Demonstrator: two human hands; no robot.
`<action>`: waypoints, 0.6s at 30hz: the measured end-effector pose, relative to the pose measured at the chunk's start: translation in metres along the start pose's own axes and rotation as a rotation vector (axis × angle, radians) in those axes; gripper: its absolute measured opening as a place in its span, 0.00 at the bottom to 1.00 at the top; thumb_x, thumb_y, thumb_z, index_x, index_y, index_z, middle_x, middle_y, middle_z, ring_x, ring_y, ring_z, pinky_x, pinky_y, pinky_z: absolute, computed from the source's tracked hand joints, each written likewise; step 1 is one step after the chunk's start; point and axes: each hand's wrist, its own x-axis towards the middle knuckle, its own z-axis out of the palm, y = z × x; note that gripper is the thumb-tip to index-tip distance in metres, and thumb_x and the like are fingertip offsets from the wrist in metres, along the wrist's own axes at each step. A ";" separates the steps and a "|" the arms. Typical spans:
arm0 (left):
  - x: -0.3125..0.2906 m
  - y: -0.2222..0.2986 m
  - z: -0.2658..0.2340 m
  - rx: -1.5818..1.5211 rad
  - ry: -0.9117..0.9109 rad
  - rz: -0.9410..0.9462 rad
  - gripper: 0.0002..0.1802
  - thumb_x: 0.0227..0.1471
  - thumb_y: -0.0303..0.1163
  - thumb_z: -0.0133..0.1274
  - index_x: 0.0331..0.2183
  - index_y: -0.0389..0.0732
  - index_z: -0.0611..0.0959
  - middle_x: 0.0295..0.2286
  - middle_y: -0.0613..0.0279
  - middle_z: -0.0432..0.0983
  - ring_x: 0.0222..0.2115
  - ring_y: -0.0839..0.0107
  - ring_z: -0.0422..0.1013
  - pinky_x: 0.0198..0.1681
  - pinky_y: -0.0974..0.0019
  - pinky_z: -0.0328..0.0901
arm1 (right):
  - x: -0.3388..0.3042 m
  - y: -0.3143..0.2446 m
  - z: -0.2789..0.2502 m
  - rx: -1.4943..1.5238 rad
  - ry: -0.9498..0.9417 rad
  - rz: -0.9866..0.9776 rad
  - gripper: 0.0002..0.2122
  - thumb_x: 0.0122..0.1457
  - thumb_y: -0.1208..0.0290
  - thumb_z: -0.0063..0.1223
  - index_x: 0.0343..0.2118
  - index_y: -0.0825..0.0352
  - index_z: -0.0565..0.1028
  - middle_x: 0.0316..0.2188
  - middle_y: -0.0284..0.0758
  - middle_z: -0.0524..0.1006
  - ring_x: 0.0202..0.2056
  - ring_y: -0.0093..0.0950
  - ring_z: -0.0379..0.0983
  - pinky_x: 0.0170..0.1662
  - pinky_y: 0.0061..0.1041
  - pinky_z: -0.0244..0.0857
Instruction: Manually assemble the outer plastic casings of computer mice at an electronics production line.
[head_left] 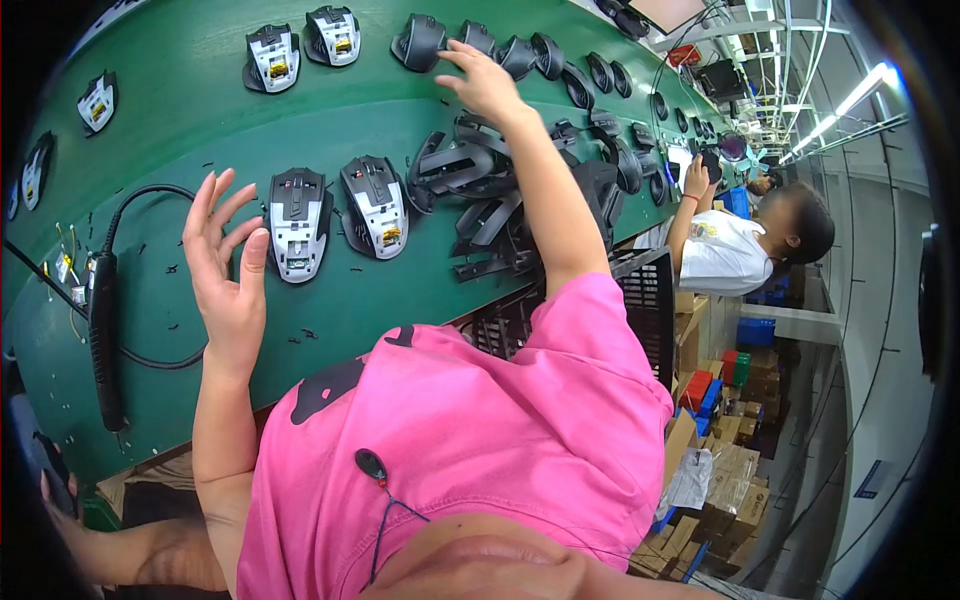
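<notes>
— Reaching up with the right hand (483,83) toward a dark mouse top shell (420,42) at the top centre of the frame, on the green belt (180,110); fingertips stretched out and resting at its edge, not closed round it.

— And the left hand (228,262)?

— Raised at left of centre, palm showing, fingers spread and a little curled, holding nothing. Closest to an open mouse base (299,222) lying just right of it, beside a second base (375,206).

— Handling of that shell?

— Probably light, a thin stiff plastic moulding, smooth and curved, so likely a bit slippery. Best taken by the two long sides with thumb and fingers, not by the thin rim, which could flex or scuff.

— Hard to make out?

— Plenty. Exact contact between fingertips and shell unclear at this size. Pile of dark shells (490,200) at centre partly hidden behind the right forearm. Black cabled tool (105,340) at lower left, kind uncertain. Small dark specks across the belt, too tiny to name. Another person (745,245) at right, hands raised to the belt, work not readable.
</notes>
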 end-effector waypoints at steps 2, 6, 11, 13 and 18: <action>-0.001 0.001 -0.002 0.016 -0.008 0.007 0.30 0.62 0.30 0.48 0.61 0.37 0.58 0.59 0.48 0.58 0.56 0.57 0.64 0.54 0.59 0.66 | -0.023 -0.018 -0.046 -0.044 -0.149 0.119 0.32 0.50 0.50 0.63 0.58 0.54 0.69 0.59 0.37 0.68 0.59 0.37 0.65 0.60 0.33 0.60; -0.006 0.008 -0.001 0.030 -0.022 -0.014 0.29 0.61 0.29 0.48 0.61 0.36 0.60 0.58 0.49 0.59 0.55 0.58 0.65 0.54 0.59 0.66 | -0.064 -0.033 -0.096 -0.208 -0.500 0.300 0.31 0.48 0.53 0.65 0.56 0.59 0.71 0.52 0.42 0.74 0.55 0.40 0.69 0.57 0.35 0.63; -0.005 0.005 0.002 0.061 -0.050 0.008 0.26 0.61 0.28 0.49 0.59 0.37 0.64 0.59 0.51 0.59 0.55 0.60 0.65 0.53 0.60 0.66 | -0.104 0.012 -0.060 -0.070 -0.318 0.191 0.29 0.49 0.56 0.64 0.53 0.64 0.72 0.50 0.43 0.75 0.54 0.39 0.69 0.56 0.35 0.63; -0.004 0.001 0.002 0.131 -0.066 0.051 0.26 0.60 0.28 0.50 0.58 0.36 0.66 0.59 0.52 0.60 0.56 0.60 0.65 0.53 0.60 0.65 | -0.101 0.004 -0.063 -0.067 -0.106 0.138 0.28 0.49 0.57 0.63 0.52 0.64 0.72 0.48 0.42 0.75 0.52 0.40 0.69 0.57 0.35 0.62; 0.003 0.004 0.003 0.461 -0.079 0.266 0.35 0.51 0.27 0.58 0.59 0.35 0.65 0.60 0.51 0.58 0.60 0.55 0.59 0.60 0.55 0.58 | -0.083 -0.063 -0.091 0.009 0.287 -0.259 0.26 0.47 0.61 0.64 0.50 0.64 0.73 0.44 0.41 0.75 0.47 0.41 0.71 0.54 0.38 0.63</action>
